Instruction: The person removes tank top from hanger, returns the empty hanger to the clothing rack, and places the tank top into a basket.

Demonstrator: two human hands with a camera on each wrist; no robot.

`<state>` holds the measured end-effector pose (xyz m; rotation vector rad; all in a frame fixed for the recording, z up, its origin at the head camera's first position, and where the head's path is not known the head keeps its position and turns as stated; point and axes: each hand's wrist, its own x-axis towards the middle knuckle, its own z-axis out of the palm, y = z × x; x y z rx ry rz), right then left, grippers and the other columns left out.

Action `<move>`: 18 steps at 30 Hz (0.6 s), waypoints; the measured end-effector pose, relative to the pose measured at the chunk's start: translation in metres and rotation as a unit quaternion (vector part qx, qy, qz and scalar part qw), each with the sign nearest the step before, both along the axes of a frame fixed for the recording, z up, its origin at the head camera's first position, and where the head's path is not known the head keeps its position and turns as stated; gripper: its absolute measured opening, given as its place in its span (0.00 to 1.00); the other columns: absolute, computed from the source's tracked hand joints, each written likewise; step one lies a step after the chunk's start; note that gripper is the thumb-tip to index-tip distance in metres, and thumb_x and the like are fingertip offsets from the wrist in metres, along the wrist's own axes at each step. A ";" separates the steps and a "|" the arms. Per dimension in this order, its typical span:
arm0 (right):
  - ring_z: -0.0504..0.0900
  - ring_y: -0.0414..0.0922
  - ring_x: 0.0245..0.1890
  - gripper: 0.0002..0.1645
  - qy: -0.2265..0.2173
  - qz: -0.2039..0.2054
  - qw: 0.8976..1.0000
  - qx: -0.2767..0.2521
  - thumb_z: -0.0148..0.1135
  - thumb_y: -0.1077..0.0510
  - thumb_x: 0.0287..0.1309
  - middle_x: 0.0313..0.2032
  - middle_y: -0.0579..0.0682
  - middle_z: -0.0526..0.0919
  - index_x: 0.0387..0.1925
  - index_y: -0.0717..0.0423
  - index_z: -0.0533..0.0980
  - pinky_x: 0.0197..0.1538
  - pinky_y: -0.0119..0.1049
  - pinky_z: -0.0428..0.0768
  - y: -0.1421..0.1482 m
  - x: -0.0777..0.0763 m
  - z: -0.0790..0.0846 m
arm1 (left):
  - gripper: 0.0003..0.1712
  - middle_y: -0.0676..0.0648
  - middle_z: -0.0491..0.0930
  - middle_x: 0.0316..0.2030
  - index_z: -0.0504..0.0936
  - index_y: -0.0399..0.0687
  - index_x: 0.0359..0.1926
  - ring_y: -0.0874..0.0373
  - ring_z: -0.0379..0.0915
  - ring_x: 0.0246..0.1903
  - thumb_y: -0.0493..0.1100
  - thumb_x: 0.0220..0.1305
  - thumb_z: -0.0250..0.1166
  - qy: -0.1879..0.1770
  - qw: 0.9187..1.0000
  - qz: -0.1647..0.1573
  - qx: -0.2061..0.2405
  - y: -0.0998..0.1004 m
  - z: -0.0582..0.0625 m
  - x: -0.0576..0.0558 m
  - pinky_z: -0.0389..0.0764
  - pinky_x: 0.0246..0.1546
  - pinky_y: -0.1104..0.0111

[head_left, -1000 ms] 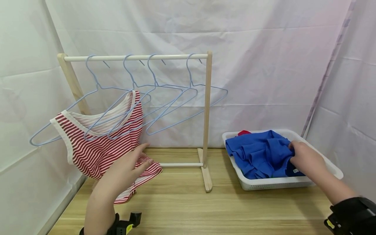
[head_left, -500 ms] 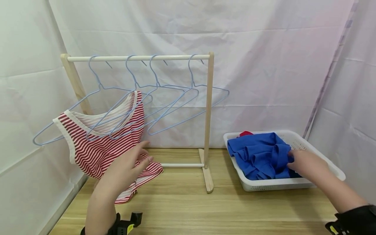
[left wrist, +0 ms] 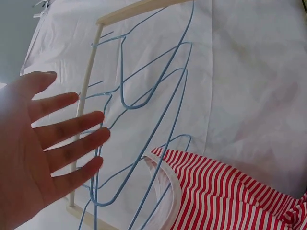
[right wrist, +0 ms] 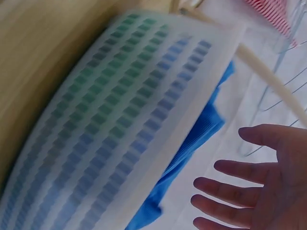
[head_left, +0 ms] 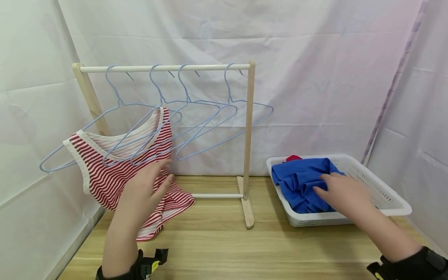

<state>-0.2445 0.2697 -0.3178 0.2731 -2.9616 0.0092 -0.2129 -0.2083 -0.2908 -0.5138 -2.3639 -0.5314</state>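
Observation:
My left hand [head_left: 143, 192] is raised in front of a red-and-white striped tank top [head_left: 119, 182]. Its fingers are spread and hold nothing, as the left wrist view shows. The tank top hangs from the leftmost of several blue wire hangers [head_left: 225, 105] on a wooden rack [head_left: 249, 128]. On the right, my right hand [head_left: 344, 194] is over the white basket [head_left: 392, 204], beside a bunched blue cloth garment [head_left: 301, 182]. In the right wrist view its fingers [right wrist: 230, 206] are apart and nearly straight, with nothing between them.
A bit of red cloth [head_left: 293, 158] shows behind the blue garment. The rack's wooden foot [head_left: 247, 214] and lower white bar [head_left: 217, 196] rest at the back of the wooden table [head_left: 217, 249]. White curtains [head_left: 315, 77] enclose the back and sides.
My right hand has let go of the blue garment's right side and moved left over it, fingers opening. The garment is bunched further left in the basket. My left hand has shifted slightly, fingers rising.

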 end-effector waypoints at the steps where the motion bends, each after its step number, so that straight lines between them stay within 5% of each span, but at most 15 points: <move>1: 0.70 0.65 0.46 0.32 0.007 0.003 1.000 0.000 0.55 0.41 0.55 0.47 0.68 0.74 0.50 0.63 0.70 0.43 0.62 0.73 -0.006 0.001 0.001 | 0.20 0.48 0.74 0.49 0.69 0.52 0.56 0.54 0.68 0.48 0.48 0.63 0.55 0.015 1.000 -0.004 0.001 -0.001 0.000 0.000 0.72 0.46 0.51; 10: 0.71 0.61 0.48 0.35 0.025 0.020 0.999 -0.031 0.52 0.36 0.56 0.50 0.65 0.73 0.54 0.59 0.68 0.44 0.61 0.72 -0.048 0.002 0.004 | 0.18 0.45 0.78 0.45 0.74 0.47 0.51 0.52 0.69 0.48 0.45 0.60 0.55 0.163 0.985 -0.030 0.040 -0.012 0.007 0.002 0.71 0.48 0.53; 18: 0.70 0.59 0.50 0.33 0.045 0.030 0.992 -0.114 0.51 0.37 0.57 0.51 0.62 0.73 0.55 0.57 0.68 0.48 0.59 0.71 -0.092 0.000 0.000 | 0.17 0.43 0.79 0.42 0.77 0.44 0.47 0.49 0.71 0.45 0.46 0.58 0.56 0.210 0.975 0.012 0.066 -0.031 0.009 0.002 0.71 0.46 0.53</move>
